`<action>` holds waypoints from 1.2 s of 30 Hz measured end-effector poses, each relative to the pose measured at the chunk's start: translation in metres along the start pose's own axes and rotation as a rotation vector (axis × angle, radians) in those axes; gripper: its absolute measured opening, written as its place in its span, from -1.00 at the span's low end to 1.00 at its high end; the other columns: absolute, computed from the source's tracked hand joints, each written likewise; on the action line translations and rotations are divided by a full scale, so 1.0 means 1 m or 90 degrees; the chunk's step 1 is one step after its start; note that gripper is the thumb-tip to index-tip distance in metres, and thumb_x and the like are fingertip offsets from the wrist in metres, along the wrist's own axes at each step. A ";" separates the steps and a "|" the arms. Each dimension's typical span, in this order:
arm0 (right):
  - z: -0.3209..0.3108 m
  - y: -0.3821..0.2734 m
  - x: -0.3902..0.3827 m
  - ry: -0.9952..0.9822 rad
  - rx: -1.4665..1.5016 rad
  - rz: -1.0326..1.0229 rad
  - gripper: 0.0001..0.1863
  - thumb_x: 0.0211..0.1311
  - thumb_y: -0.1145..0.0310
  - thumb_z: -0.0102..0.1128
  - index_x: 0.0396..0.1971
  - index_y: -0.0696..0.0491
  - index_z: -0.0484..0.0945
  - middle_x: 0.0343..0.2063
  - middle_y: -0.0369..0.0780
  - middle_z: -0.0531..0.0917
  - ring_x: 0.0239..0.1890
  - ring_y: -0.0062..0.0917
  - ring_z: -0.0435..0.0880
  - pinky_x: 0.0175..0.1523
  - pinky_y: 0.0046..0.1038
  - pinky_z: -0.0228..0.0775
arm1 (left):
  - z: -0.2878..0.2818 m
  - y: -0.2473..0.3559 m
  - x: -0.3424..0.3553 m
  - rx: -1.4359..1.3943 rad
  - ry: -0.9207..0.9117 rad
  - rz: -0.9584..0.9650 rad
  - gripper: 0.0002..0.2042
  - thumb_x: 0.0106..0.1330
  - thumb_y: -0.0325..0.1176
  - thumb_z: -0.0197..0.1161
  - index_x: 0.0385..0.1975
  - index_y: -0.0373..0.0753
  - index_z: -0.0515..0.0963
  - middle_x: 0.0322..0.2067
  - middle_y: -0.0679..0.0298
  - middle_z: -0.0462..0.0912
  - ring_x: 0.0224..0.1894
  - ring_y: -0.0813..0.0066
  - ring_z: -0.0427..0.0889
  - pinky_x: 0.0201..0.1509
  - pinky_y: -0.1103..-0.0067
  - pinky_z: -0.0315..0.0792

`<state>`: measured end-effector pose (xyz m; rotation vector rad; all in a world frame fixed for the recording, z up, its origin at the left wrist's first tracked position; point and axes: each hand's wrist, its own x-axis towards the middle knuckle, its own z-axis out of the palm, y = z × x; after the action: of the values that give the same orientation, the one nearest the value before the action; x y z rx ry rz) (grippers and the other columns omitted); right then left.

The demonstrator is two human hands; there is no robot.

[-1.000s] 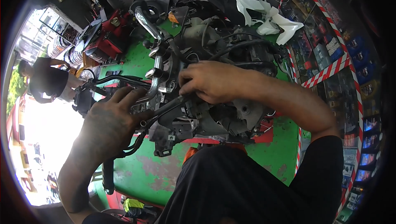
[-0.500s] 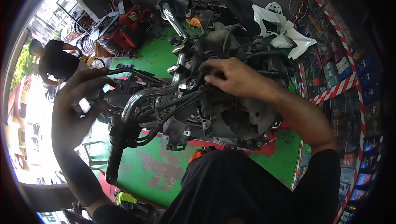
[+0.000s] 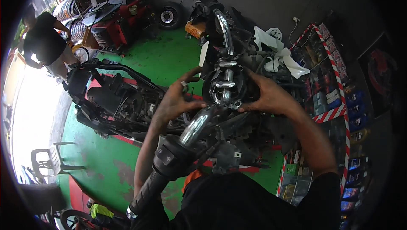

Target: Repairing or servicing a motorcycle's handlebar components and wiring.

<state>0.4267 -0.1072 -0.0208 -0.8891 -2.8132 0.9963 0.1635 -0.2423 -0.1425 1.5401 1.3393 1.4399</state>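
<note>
A chrome motorcycle handlebar [image 3: 197,126] runs diagonally through the middle, held by two shiny clamps [image 3: 224,84] at the steering head. My left hand [image 3: 174,98] is beside the clamps on the left. Its thumb and fingers are spread apart, the thumb near the bar. On the other side my right hand [image 3: 271,94] curves around the right of the clamps with thumb and fingers apart; some fingertips are hidden, and I cannot tell whether they touch. A black switch housing [image 3: 167,158] and rubber grip [image 3: 148,194] are at the bar's near end.
The stripped motorcycle frame [image 3: 114,98] extends left over the green floor [image 3: 106,162]. White fairing panels [image 3: 275,54] lie at the right, before a display case [image 3: 324,81] edged in striped tape. A plastic chair [image 3: 51,160] and another person [image 3: 46,39] are at left.
The handlebar has turned and the view has shifted. My left hand has come from the left to beside the clamps; my right hand has moved to their right side and its fingers have spread.
</note>
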 end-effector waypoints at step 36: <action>-0.014 -0.011 -0.021 0.113 -0.139 0.019 -0.26 0.10 0.15 0.58 0.29 0.05 0.54 -0.15 -0.19 0.66 -0.18 -0.42 0.64 -0.02 -0.37 0.52 | 0.029 -0.003 -0.007 -0.183 0.017 -0.017 -0.07 -0.10 -0.51 0.63 0.41 -0.31 0.34 0.26 0.08 0.55 0.34 0.29 0.49 0.43 0.33 0.39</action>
<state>0.4419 -0.1176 0.0000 -0.9874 -2.7997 0.5868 0.1911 -0.2422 -0.1533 1.3152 1.1062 1.5647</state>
